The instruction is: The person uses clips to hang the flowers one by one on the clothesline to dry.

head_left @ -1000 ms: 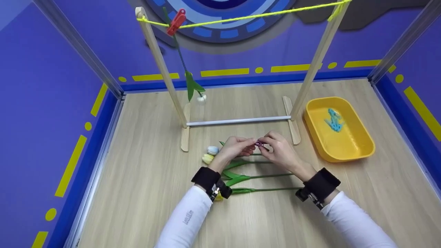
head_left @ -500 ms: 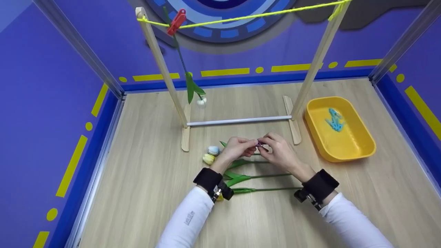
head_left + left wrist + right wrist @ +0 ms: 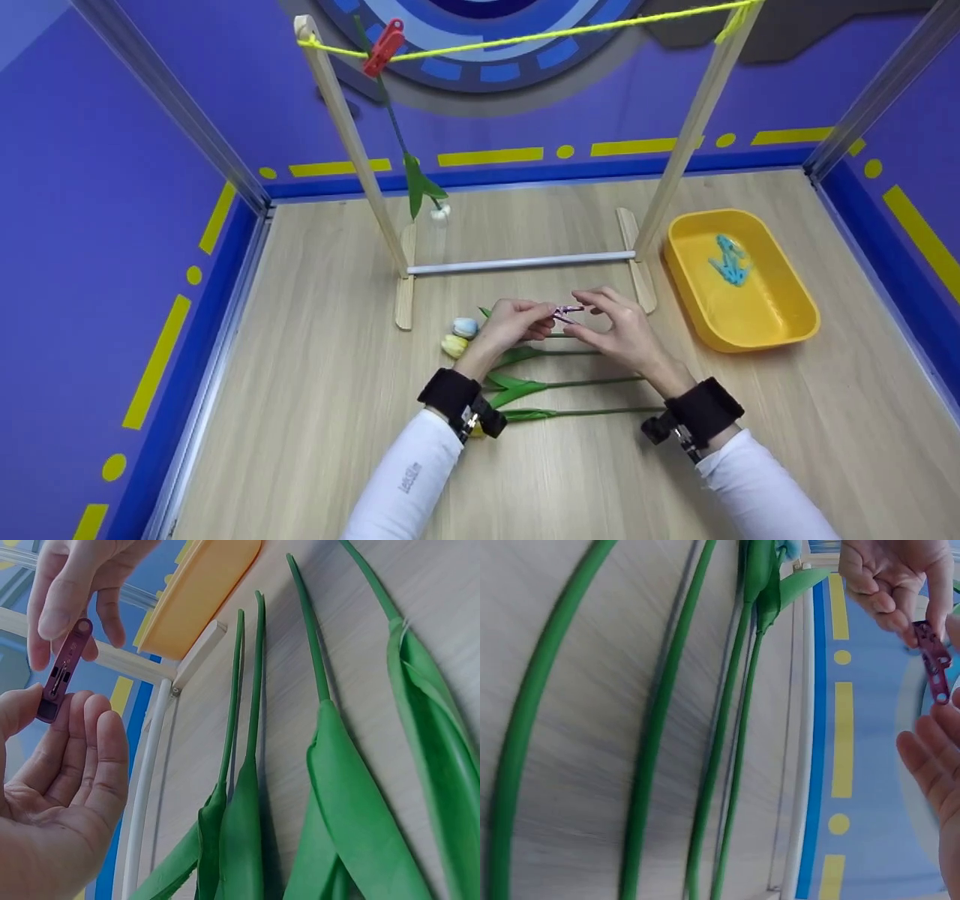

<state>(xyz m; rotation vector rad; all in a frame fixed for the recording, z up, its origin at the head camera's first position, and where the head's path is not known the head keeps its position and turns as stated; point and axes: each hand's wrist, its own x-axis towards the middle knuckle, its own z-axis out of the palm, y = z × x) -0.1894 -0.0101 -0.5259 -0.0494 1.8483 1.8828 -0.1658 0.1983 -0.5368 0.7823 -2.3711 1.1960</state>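
Observation:
Above the tulips (image 3: 517, 387) on the table, my left hand (image 3: 514, 324) pinches a small purple clothespin (image 3: 65, 671) by one end between thumb and fingers. The clothespin's free end points toward my right hand (image 3: 626, 334). That hand's thumb and fingers are spread around the free end, with a gap to it in the head view. In the right wrist view, the right fingers (image 3: 930, 754) lie straight beside the clothespin. My left forearm hides part of the tulip flowers; a pale blue one (image 3: 465, 327) and a yellow one (image 3: 453, 346) show.
A wooden frame (image 3: 699, 127) with a yellow cord (image 3: 555, 35) stands behind the hands. A red clothespin (image 3: 384, 48) holds a white tulip (image 3: 412, 176) upside down on the cord. At right, a yellow tub (image 3: 750, 326) contains light-blue pieces (image 3: 730, 262).
My right fingers have spread and come off the clothespin, moving slightly right. The left hand keeps its pinch, and more of the clothespin shows now.

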